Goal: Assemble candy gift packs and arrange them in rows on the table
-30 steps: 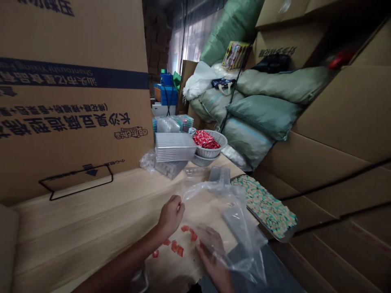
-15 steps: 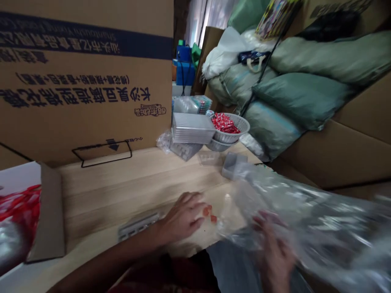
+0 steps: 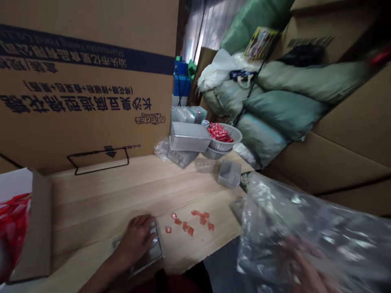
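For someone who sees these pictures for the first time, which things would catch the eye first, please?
A large tan cardboard box with dark blue print fills the left side, and pale green woven sacks are piled at the right. On the light wooden table, small translucent red-orange pieces lie scattered between the left hand, resting on a clear plastic tray, and the right hand, behind a big crumpled clear plastic bag.
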Motion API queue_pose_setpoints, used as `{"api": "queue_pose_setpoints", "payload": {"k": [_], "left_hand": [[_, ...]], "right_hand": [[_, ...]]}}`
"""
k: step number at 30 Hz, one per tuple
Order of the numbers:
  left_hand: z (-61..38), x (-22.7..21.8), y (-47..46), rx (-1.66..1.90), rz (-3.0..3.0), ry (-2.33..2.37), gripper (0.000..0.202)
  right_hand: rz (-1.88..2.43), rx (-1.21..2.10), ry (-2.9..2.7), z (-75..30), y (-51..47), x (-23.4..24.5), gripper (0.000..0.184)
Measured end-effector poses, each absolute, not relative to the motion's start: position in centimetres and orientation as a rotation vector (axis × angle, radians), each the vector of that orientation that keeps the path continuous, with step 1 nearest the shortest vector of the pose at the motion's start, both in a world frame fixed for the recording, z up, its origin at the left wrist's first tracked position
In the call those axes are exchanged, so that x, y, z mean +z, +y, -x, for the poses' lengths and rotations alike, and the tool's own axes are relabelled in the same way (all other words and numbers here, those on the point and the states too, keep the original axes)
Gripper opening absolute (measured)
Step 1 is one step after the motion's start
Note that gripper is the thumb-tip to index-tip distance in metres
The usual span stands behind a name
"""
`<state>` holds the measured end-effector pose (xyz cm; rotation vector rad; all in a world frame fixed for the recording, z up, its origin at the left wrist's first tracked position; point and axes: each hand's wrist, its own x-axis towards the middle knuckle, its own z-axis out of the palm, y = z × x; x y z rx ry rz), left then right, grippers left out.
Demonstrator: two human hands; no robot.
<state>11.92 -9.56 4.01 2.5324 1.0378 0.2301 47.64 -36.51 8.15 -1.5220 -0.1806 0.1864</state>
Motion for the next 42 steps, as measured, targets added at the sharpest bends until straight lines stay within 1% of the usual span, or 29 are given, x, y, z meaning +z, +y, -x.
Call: {"api": "queue_pose_setpoints", "payload": {"k": [3,5,8,10,12,13,16,18,20,21,23,25,26,31,33,34,36,38,40,42], "left_hand": [[-11.9,3.8,-10.0,0.164,-2.542,1.134,0.044],[-11.5,4.1,-10.9,0.118,-2.521,1.187,0.053],[-10.0,4.5,-12.6,0.064,-2.464,1.255,0.075],[-8.5,4.5,-13.7,0.036,-2.428,1.291,0.087],[-6.9,4.3,-14.5,0.033,-2.386,1.313,0.093],[-6.2,4.2,-14.8,0.041,-2.361,1.32,0.096],[-4.5,3.9,-15.0,0.134,-2.297,1.337,0.103],[-4.1,3.8,-14.5,0.212,-2.266,1.347,0.105],[-4.2,3.6,-13.7,0.244,-2.244,1.339,0.102],[-4.4,3.5,-13.3,0.247,-2.24,1.323,0.097],[-4.8,3.2,-12.7,0.276,-2.253,1.275,0.079],[-4.9,3.0,-12.8,0.369,-2.294,1.233,0.061],[-4.9,2.9,-13.0,0.436,-2.323,1.22,0.057],[-3.3,3.7,-14.3,0.755,-2.422,1.153,0.058],[-2.5,4.5,-14.1,0.871,-2.304,1.181,0.058],[-2.1,5.0,-13.9,0.924,-2.202,1.224,0.058],[-1.6,5.8,-13.2,0.94,-2.001,1.279,0.048],[-1.3,6.1,-12.7,0.788,-1.935,1.253,0.032],[-1.3,5.9,-12.6,0.544,-2.042,1.169,0.019],[-1.5,5.2,-12.9,0.336,-2.231,1.132,0.017]], "right_hand": [[1.399,0.181,-0.193,-48.0,-28.7,8.1,0.043],[1.396,0.309,-0.251,-49.0,-24.3,7.6,0.045],[1.447,0.593,-0.31,-49.2,-19.8,5.8,0.049],[1.505,0.711,-0.288,-48.5,-19.1,4.4,0.056],[1.662,0.745,-0.282,-47.7,-20.0,3.8,0.062],[1.813,0.724,-0.324,-47.4,-20.9,3.9,0.064],[2.315,0.547,-0.67,-45.8,-23.5,4.9,0.061],[2.316,0.502,-0.9,-43.2,-23.9,5.4,0.057],[2.068,0.635,-1.132,-39.3,-22.9,5.2,0.052],[1.931,0.755,-1.263,-37.0,-21.8,5.0,0.047],[1.709,0.917,-1.465,-32.8,-19.3,4.4,0.039],[1.602,0.996,-1.578,-29.5,-16.6,4.0,0.037],[1.574,1.051,-1.617,-28.3,-15.5,3.9,0.036],[1.369,1.443,-1.673,-26.2,-12.7,4.3,0.037],[1.309,1.403,-1.691,-26.0,-12.9,4.5,0.038],[1.277,1.321,-1.733,-25.9,-13.2,4.6,0.038],[1.182,1.088,-1.877,-25.7,-13.9,4.6,0.036],[1.094,0.915,-2.033,-25.5,-14.7,4.7,0.033],[1.061,0.888,-2.169,-25.4,-15.3,4.8,0.028],[1.094,0.887,-2.293,-25.2,-15.7,4.7,0.021]]}}
